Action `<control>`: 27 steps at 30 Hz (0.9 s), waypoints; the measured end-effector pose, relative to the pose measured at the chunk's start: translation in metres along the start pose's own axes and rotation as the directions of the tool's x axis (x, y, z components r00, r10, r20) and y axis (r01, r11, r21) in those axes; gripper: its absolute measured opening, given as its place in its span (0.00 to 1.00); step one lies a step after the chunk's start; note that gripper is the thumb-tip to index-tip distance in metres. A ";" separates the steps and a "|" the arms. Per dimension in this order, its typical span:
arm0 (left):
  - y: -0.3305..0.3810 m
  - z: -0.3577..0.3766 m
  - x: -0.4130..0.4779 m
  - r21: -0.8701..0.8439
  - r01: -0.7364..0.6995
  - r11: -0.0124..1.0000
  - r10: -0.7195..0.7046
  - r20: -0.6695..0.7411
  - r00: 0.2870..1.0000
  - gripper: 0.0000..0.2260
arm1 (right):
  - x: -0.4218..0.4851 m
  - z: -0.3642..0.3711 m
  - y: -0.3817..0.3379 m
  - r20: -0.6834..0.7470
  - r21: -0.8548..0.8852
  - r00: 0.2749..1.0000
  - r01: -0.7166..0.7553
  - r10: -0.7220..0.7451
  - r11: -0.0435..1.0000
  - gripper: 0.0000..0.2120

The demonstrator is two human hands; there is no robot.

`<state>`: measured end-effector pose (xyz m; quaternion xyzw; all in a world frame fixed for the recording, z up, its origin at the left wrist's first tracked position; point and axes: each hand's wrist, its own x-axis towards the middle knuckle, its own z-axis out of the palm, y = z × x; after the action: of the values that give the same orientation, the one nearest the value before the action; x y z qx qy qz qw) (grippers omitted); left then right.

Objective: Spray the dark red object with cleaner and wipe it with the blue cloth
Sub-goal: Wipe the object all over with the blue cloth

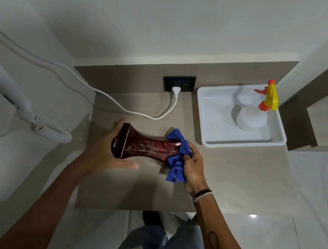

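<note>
The dark red object, glossy with red speckles and a flared base, is held lying sideways just above the small beige table. My left hand cups its wide base end from the left and below. My right hand grips the crumpled blue cloth, which is pressed around the object's narrow right end. The spray bottle, translucent white with a yellow and orange trigger head, stands in a white tray at the table's back right, away from both hands.
A white cable runs from the black wall socket across the back of the table. A wall-mounted white hair dryer with a coiled cord hangs at left. My legs and the glossy floor show below the table's front edge.
</note>
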<state>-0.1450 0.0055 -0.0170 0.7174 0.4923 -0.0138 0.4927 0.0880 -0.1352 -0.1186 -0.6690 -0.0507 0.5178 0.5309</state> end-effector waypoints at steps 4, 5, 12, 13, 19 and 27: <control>0.000 0.007 -0.002 0.218 -0.095 0.971 0.108 -0.049 0.993 0.62 | -0.006 0.002 -0.016 -0.027 -0.162 0.993 0.111 -0.116 0.981 0.28; 0.001 0.010 -0.002 0.287 -0.117 0.951 0.155 -0.114 0.981 0.57 | -0.011 0.004 -0.019 -0.043 -0.248 0.983 0.164 -0.180 0.955 0.31; 0.009 0.025 0.005 0.338 -0.100 0.936 0.199 -0.273 0.941 0.42 | -0.073 0.073 -0.004 0.333 -0.536 0.754 0.646 -0.567 0.544 0.39; 0.008 0.027 0.005 0.356 -0.091 0.930 0.198 -0.278 0.940 0.38 | -0.082 0.084 0.007 0.433 -0.525 0.695 0.712 -0.574 0.465 0.43; 0.007 0.028 -0.003 0.341 -0.074 0.937 0.182 -0.298 0.937 0.48 | -0.038 0.033 0.008 0.176 -0.536 0.898 0.432 -0.404 0.726 0.25; 0.018 0.030 0.006 0.367 -0.080 0.927 0.191 -0.275 0.942 0.44 | -0.054 0.068 0.024 0.473 -0.593 0.601 0.758 -0.645 0.272 0.44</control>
<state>-0.1150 -0.0127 -0.0230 0.8197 0.5008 0.0445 0.2744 0.0008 -0.1338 -0.0956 -0.6919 -0.5852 0.2022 0.3715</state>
